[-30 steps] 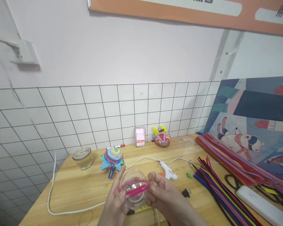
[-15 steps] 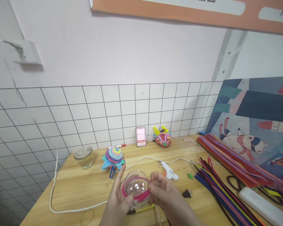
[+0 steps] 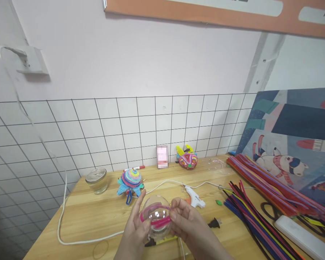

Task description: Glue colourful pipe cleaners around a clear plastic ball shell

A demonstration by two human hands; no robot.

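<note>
A clear plastic ball wound with a bright pink pipe cleaner (image 3: pixel 156 215) sits low in the middle of the view, lifted just above the near edge of the pale wooden table (image 3: pixel 97 216) and cradled between both hands. The left hand (image 3: pixel 137 231) comes up from below with its palm turned inward, fingers curled against the ball's left side and the thumb standing up along its rim. The right hand (image 3: pixel 189 225) closes in from the other side, its fingertips (image 3: pixel 174 213) pinching the pink strand where it crosses the ball's front. Both wrists run off the bottom edge, so the forearms are cut away. Under the ball a yellow and black tool (image 3: pixel 162 241) is mostly covered by the hands and hard to make out. Just beyond lie a white glue gun (image 3: pixel 194 197) with its white cord (image 3: pixel 70 238) looping left, a blue and multicoloured pipe-cleaner figure (image 3: pixel 130 181), and a squat glass jar (image 3: pixel 96 180). To the right a spread of coloured pipe cleaners (image 3: pixel 260 202) fans across the table.
</note>
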